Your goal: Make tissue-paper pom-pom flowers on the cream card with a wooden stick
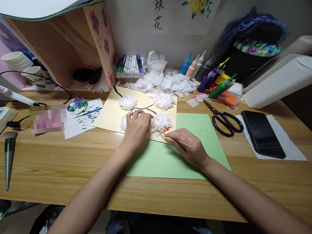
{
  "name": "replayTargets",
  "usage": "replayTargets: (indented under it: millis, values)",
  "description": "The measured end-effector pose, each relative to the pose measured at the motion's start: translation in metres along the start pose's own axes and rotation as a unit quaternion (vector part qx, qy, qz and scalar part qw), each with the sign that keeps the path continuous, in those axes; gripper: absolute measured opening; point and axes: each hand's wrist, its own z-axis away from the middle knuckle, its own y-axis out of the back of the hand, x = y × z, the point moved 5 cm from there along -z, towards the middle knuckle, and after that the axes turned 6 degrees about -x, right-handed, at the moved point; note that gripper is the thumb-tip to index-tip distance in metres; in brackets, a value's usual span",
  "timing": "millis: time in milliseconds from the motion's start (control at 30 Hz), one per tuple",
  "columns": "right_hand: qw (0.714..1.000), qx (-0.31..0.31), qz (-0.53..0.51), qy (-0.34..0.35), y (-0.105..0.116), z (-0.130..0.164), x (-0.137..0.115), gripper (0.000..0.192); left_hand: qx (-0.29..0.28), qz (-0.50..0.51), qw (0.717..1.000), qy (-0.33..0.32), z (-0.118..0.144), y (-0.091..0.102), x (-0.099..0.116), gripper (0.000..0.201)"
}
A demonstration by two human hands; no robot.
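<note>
A cream sheet (109, 115) lies on the wooden desk with black painted stems and several white tissue-paper flowers (163, 100) stuck on it. My left hand (137, 127) rests flat on the sheet, fingers over one flower near its lower middle. My right hand (186, 145) holds a thin wooden stick (183, 142) whose tip points at the white flower (160, 122) with an orange patch at the sheet's lower right. A green sheet (194, 128) lies under my right hand.
Black scissors (223, 120) and a black phone (262, 134) on white paper lie to the right. Paint bottles (209, 78), markers (130, 65) and tissue scraps (166, 82) sit at the back. A paint palette (76, 105), paper cups (19, 61) and a brush (9, 153) are on the left.
</note>
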Motion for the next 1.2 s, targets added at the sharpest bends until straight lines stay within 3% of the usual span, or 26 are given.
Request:
replayTargets:
  millis: [233,467,567,900,1067,1200]
  values:
    - [1.000,0.012,0.024,-0.013,-0.004,-0.005,0.002,0.015,-0.031,-0.006,0.999,0.006,-0.002,-0.011,-0.005,0.033]
    - [0.990,0.025,0.016,-0.137,-0.010,-0.023,0.009,0.020,-0.039,0.003,0.999,0.009,-0.002,-0.011,-0.005,0.035]
    - [0.987,0.037,-0.010,-0.158,-0.009,-0.021,0.011,0.022,-0.041,0.005,0.999,0.009,-0.002,-0.012,-0.004,0.036]
    - [0.997,0.061,0.003,-0.044,0.003,-0.010,0.001,0.015,-0.045,0.006,0.999,0.016,-0.001,-0.012,-0.003,0.034]
    - [0.993,0.106,-0.037,-0.045,0.010,-0.008,0.000,0.017,-0.005,0.005,1.000,0.018,-0.001,0.006,-0.007,0.032]
    - [0.981,0.136,-0.083,-0.113,0.012,-0.004,0.011,0.019,0.057,-0.040,0.992,0.105,-0.014,0.028,-0.035,0.022]
